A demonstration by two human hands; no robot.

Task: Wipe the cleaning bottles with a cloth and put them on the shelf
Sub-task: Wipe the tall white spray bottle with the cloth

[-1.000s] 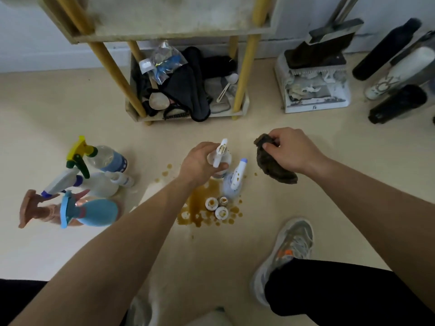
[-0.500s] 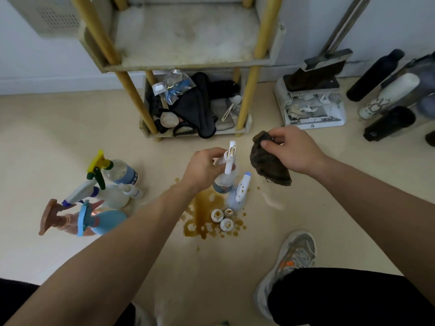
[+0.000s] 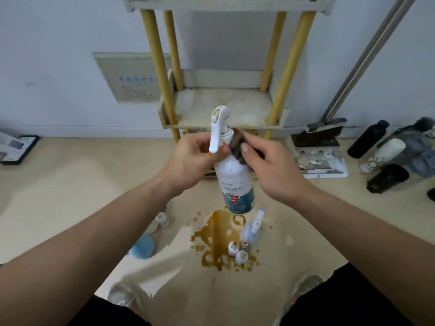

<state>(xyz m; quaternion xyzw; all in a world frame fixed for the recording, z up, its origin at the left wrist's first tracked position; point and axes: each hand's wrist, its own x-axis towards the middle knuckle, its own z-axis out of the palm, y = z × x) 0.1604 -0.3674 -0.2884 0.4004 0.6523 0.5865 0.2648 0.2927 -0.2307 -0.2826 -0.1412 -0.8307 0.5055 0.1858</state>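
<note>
Bottle, just lifted, is being gripped by left hand while right hand, pinching cloth beside it, is starting wiping.

White spray bottle held upright above the brown spill; left hand grips its neck below the trigger. Right hand pinches a dark cloth against the bottle's shoulder. Beyond the spill: yellow-legged shelf, board stained. In the spill: three small white bottles. Small sprayer at its right edge. Blue bottle left of it.
</note>
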